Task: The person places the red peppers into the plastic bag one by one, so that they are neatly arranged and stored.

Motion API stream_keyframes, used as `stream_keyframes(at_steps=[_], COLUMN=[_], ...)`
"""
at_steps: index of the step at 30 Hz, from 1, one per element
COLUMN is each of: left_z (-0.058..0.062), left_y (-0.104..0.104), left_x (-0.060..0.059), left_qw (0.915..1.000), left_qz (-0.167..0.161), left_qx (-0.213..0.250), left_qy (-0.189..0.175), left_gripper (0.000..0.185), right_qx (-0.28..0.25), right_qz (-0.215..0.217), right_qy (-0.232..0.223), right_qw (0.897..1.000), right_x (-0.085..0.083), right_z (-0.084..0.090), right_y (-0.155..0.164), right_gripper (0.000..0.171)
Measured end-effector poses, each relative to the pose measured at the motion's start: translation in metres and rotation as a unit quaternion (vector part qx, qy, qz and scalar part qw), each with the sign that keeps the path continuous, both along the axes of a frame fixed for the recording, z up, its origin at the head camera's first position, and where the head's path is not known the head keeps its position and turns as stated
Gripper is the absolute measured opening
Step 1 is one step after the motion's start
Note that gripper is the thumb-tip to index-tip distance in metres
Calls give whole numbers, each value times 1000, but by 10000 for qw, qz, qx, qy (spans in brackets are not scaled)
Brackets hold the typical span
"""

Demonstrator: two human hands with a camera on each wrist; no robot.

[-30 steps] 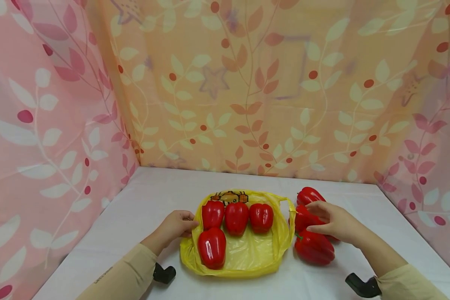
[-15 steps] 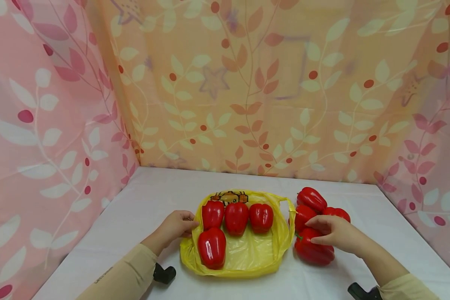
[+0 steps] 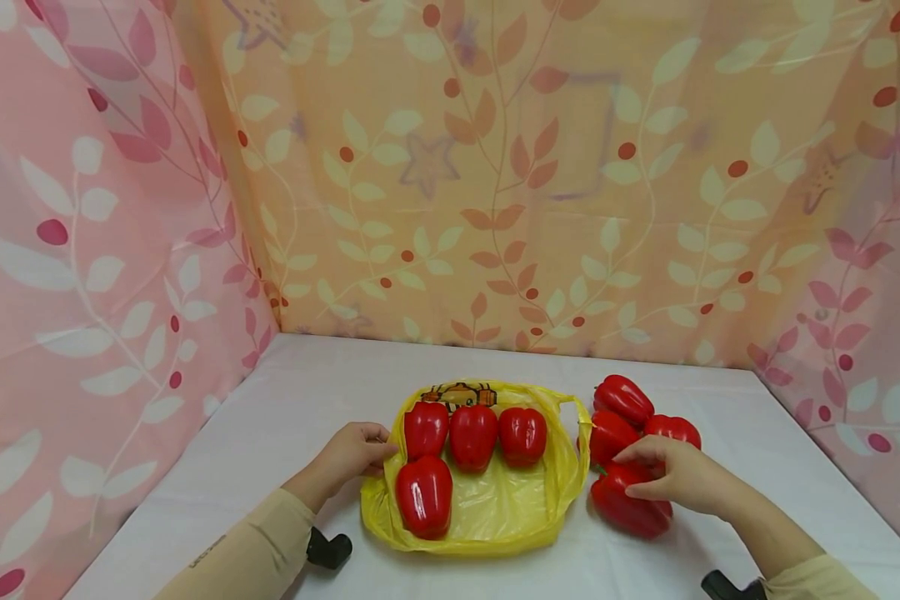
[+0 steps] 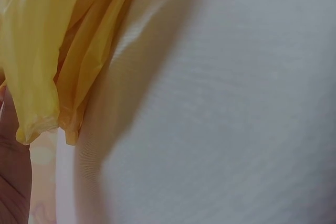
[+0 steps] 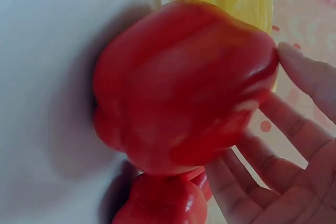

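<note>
A yellow plastic bag (image 3: 495, 517) lies spread with its mouth wide. Inside it, three red bell peppers (image 3: 472, 437) form a row at the back, and another bell pepper (image 3: 423, 497) lies at the front left. At the bag's left rim my left hand (image 3: 354, 454) pinches the plastic; folds of the bag (image 4: 42, 51) hang by the palm in the left wrist view. To the right of the bag, my right hand (image 3: 678, 479) holds the nearest loose bell pepper (image 5: 178, 87), thumb on one side and fingers on the other.
Several more red bell peppers (image 3: 621, 400) are grouped behind the right hand on the white tablecloth (image 3: 330, 367). Patterned curtains (image 3: 495, 167) close in the back and sides. A black wrist mount (image 3: 328, 548) sits under the left sleeve.
My right hand has come down toward me from the middle of the loose peppers to the nearest one, which has turned and shifted slightly. The left hand and bag stay put.
</note>
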State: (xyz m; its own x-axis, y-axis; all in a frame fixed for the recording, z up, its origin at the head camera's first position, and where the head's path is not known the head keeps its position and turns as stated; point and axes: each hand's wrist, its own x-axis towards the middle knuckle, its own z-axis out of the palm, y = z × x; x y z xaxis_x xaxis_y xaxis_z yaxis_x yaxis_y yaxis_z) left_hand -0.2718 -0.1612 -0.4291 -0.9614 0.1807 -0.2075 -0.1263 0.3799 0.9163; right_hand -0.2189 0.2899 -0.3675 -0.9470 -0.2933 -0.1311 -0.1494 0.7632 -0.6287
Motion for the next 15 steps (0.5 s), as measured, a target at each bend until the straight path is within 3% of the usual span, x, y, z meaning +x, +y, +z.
stream_keyframes(at_steps=[8,15], left_z=[1,0], left_y=[0,-1], left_x=[1,1], left_qw=[10000,10000], left_qz=[33,30], left_qx=[-18,-58], left_qy=[1,9], left_gripper=[19,20], right_qx=[268,-190], right_qz=[399,687], right_qy=[144,-401], right_qw=[9987,9966], right_x=[3,6], right_z=[-2,-9], right_y=[7,21], right_gripper=[50,69])
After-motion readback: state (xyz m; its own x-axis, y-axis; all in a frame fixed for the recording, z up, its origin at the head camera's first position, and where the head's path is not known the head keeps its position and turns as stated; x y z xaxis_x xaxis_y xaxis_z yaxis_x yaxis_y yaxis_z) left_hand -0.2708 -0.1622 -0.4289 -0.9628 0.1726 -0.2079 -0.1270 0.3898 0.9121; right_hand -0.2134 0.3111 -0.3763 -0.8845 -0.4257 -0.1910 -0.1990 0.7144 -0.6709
